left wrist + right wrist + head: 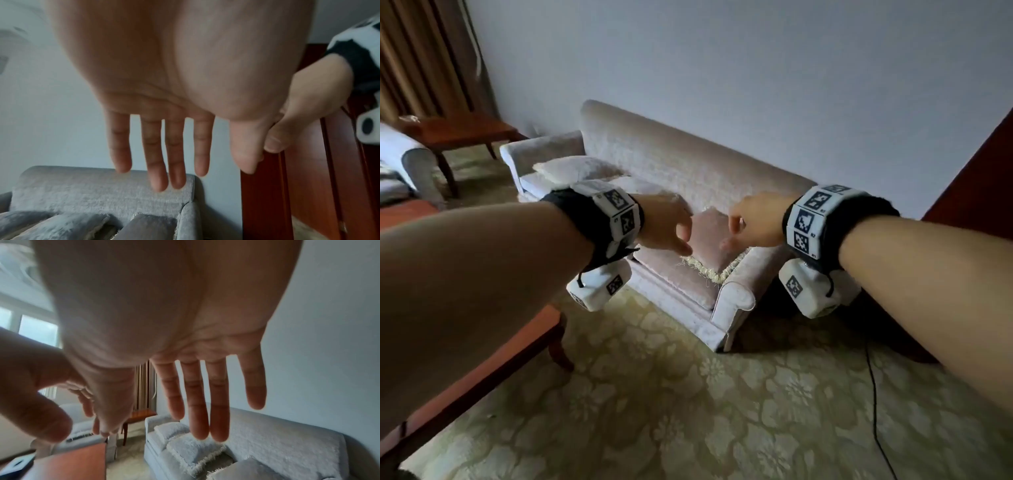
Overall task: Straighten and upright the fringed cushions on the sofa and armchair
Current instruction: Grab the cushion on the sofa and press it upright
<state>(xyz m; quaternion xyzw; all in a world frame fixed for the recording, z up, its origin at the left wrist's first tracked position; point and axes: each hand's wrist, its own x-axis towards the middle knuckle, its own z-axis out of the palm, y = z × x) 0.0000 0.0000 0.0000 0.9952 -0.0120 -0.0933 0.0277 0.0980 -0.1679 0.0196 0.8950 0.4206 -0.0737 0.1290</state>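
A pale sofa point(688, 164) stands against the wall. A fringed cushion point(709, 240) lies flat on its right seat, a second cushion point(571, 169) leans at the far left end, and a third is mostly hidden behind my left wrist. Both hands hover in the air in front of the sofa, close together over the flat cushion. My left hand point(678, 233) holds nothing; its fingers point(158, 162) hang straight and spread. My right hand point(739, 229) is equally empty, its fingers point(197, 402) straight. The right wrist view shows the three fringed cushions point(193, 451) in a row.
An armchair point(414, 161) stands at the far left, with a wooden side table point(465, 132) behind it by the curtains. A red-topped low table point(517, 342) is under my left arm. A dark wooden door point(979, 171) is at the right. A black cable point(873, 394) crosses the patterned carpet.
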